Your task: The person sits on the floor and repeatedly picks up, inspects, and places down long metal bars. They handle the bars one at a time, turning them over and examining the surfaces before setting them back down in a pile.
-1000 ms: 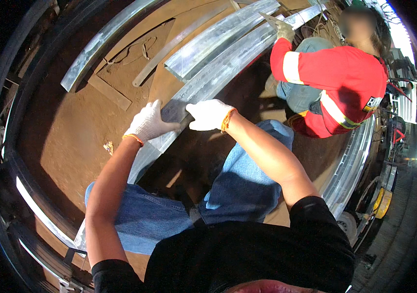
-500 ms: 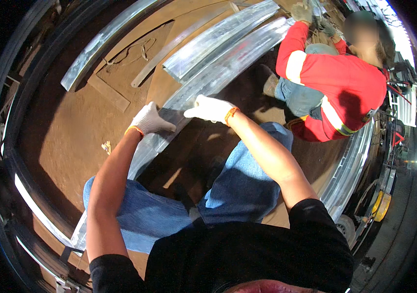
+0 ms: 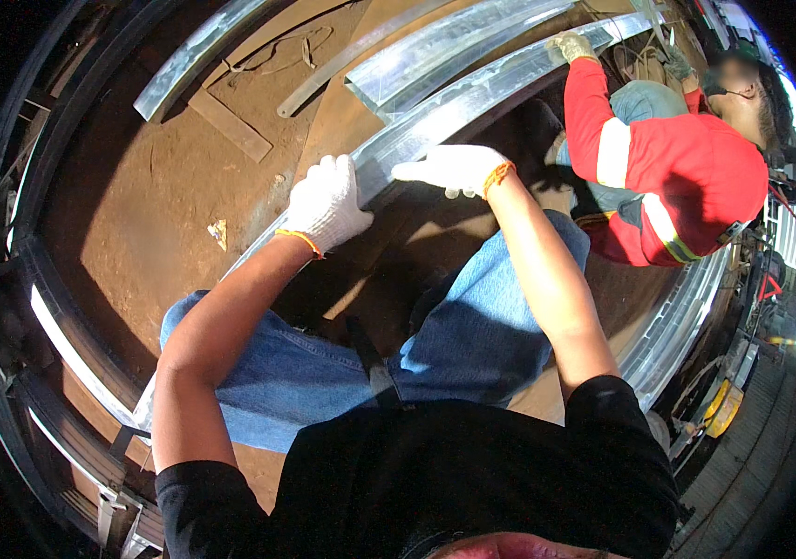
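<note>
A long, curved, silvery metal channel runs diagonally across the brown floor in front of me, its face tilted. My left hand, in a white knit glove with an orange cuff, is closed over its near stretch. A little farther along, my right hand, gloved the same way, pinches the near edge with curled fingers; the underside of that grip is hidden. A co-worker's gloved hand rests on the far part of the same channel.
The co-worker in a red jacket crouches at the right. Beyond the channel lie another wide metal channel, a flat bar, a curved metal piece and a wooden strip. More metal strips lie right; a dark frame curves left.
The channel has tipped and now shows a narrower face. My left hand has closed over it, and my right hand has moved along with it. The co-worker's near hand stays on the far part.
</note>
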